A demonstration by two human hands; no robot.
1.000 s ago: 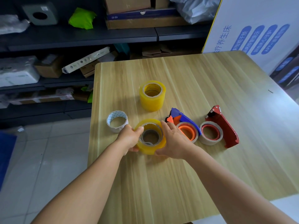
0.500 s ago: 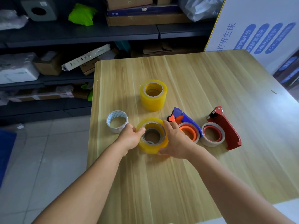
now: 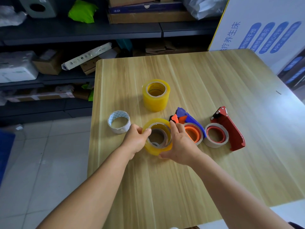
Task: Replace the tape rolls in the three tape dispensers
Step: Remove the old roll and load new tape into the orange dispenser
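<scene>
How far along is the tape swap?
Early. Nothing looks finished: the blue dispenser and red dispenser still carry thin rolls. In hand: both hands, left hand and right hand, grip a yellow roll. The second yellow roll waits.

Yellow tape roll (image 3: 157, 148) between left hand (image 3: 136, 140) and right hand (image 3: 180, 145) on table (image 3: 198, 179).

Light wooden table (image 3: 214, 171), pale tiled floor (image 3: 41, 171) to its left; dark metal shelving (image 3: 82, 32) behind, crowded; bright green bag (image 3: 82, 11) on upper shelf beside flat cardboard boxes (image 3: 148, 17); white board with blue Chinese lettering (image 3: 264, 33) leaning at right.
</scene>
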